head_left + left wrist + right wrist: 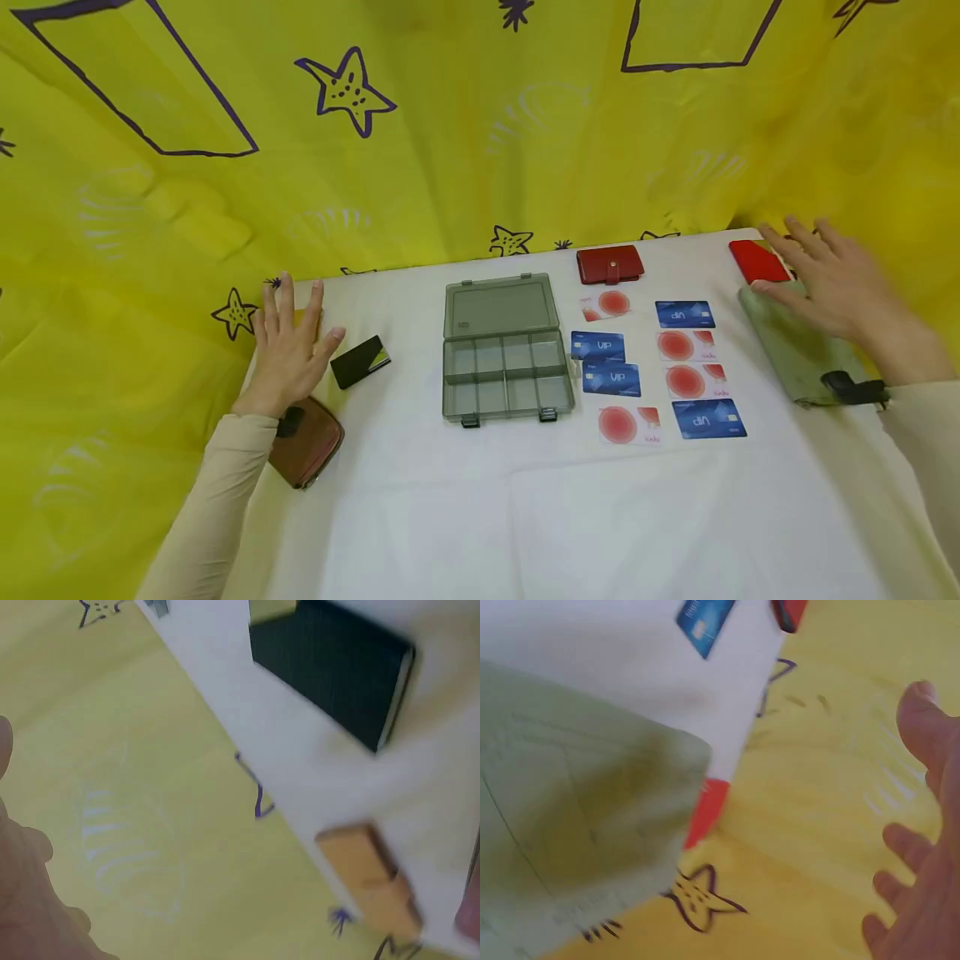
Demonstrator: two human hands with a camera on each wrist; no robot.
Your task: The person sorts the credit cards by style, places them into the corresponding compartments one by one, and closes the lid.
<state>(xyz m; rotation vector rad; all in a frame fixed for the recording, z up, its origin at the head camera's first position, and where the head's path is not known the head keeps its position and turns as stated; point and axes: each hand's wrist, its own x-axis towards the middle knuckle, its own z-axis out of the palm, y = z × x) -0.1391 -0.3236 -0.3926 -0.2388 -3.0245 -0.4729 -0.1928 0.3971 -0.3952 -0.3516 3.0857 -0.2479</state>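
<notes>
My left hand point(288, 354), fingers spread, hovers over the table's left side and holds nothing. Beneath and beside it are a brown zip wallet point(309, 442), a small tan item point(375, 877) and a black card holder point(360, 362). My right hand point(836, 279), slightly blurred, is spread above a pale green wallet point(795, 358) and a red item point(757, 262), partly hiding both. In the middle lies a translucent grey compartment box point(506, 375), its lid folded back and its compartments bare. Blue VIP cards point(611, 379) and red-circle cards point(686, 381) lie to its right.
A dark red snap wallet point(610, 264) lies at the back, behind the cards. White cloth point(435, 517) covers the table. A yellow patterned curtain point(420, 167) hangs along the back edge and the left side.
</notes>
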